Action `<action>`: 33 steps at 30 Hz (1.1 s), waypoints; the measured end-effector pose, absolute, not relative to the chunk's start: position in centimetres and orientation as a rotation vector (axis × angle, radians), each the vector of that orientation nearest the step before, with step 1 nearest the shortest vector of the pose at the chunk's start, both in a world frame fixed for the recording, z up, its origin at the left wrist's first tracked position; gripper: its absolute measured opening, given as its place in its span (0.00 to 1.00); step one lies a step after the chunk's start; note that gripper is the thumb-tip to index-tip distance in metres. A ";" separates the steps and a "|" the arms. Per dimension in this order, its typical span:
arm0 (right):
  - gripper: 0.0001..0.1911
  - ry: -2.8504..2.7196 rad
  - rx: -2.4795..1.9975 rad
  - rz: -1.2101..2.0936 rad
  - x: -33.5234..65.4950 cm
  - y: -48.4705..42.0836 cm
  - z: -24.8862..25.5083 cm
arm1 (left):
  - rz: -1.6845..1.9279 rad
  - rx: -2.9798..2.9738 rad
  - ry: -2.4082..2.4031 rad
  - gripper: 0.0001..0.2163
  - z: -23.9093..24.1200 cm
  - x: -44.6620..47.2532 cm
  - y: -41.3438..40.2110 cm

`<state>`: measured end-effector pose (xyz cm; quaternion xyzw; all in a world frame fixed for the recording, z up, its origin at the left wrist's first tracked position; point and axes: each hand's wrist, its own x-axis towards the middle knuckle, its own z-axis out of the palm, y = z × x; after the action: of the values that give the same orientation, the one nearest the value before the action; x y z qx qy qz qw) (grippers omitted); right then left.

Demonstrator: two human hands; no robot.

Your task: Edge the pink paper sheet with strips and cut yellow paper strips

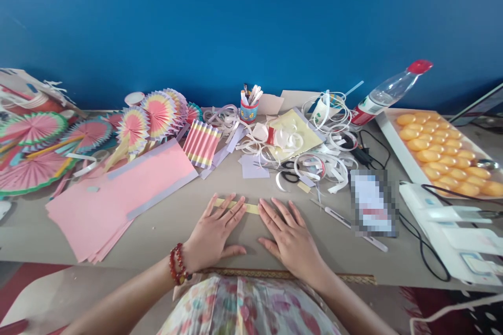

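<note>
A narrow strip of yellow paper lies flat on the table in front of me. My left hand rests palm down on its left part, fingers stretched out and thumb apart. On the strip's right end lie the fingertips of my right hand, also flat with fingers spread. Between the two hands a short piece of the strip shows; the rest is hidden under the fingers. To the left are pink paper sheets, the top one edged in lilac, and a pleated pink and yellow paper.
Folded paper fans crowd the back left. White strip curls, black-handled scissors and a pen cup stand behind. A craft knife, a phone, a bottle and a power strip are right.
</note>
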<state>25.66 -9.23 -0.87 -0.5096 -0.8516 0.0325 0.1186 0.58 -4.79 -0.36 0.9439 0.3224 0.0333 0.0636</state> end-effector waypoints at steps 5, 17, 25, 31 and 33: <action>0.36 -2.500 -1.539 0.060 26.0 -9.8 -0.9 | 0.140 2.853 1.119 0.36 -0.6 -1.1 -5.2; 0.36 -2.485 -1.574 -0.027 26.4 -10.4 -1.6 | 0.182 2.822 1.358 0.35 -1.4 -3.9 -6.3; 0.21 -1.990 -1.720 -0.141 32.2 -12.1 -0.4 | 0.353 2.753 1.317 0.30 -0.4 -3.2 -5.6; 0.16 -1.900 -1.876 -0.352 37.3 -13.6 -1.4 | 0.345 2.782 1.036 0.15 0.9 1.5 -3.5; 0.15 -1.946 -1.903 -0.366 37.8 -13.8 -1.9 | 0.284 2.791 0.996 0.10 1.0 3.0 -2.7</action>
<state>37.83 -13.84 -1.90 -0.6795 -0.6947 -0.1308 0.1964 3.01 -2.73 0.96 0.9344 0.3334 0.0950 0.0822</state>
